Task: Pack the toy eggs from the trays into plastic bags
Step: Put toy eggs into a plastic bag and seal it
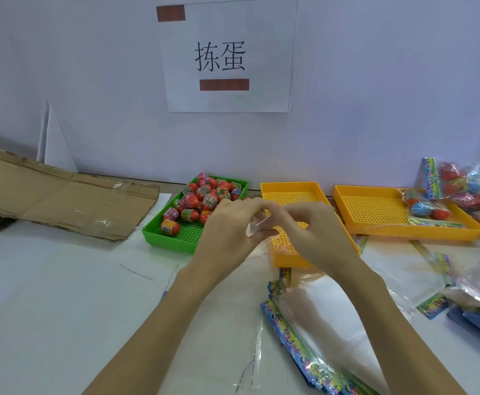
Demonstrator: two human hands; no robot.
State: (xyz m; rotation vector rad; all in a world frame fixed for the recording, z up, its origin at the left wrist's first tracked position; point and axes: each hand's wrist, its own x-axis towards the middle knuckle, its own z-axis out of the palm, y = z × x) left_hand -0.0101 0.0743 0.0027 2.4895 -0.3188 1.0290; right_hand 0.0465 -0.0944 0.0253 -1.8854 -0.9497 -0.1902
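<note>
— How is the light?
— Bright, even and cool; the wall (375, 81) takes a bluish cast, and shadows on the tabletop (62, 295) are faint.
— Any glare?
— Soft sheen on the clear plastic bag (257, 228) at the grip and on the bags below it.
— Sharpness?
— Mild softness throughout; wide-angle bending toward the edges, far from the grip.

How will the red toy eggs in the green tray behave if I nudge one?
The red toy eggs look rounded and glossy, so one would probably roll or slip. They lie heaped, so neighbours may shift. The green perforated plastic tray has raised walls that should contain them.
</note>
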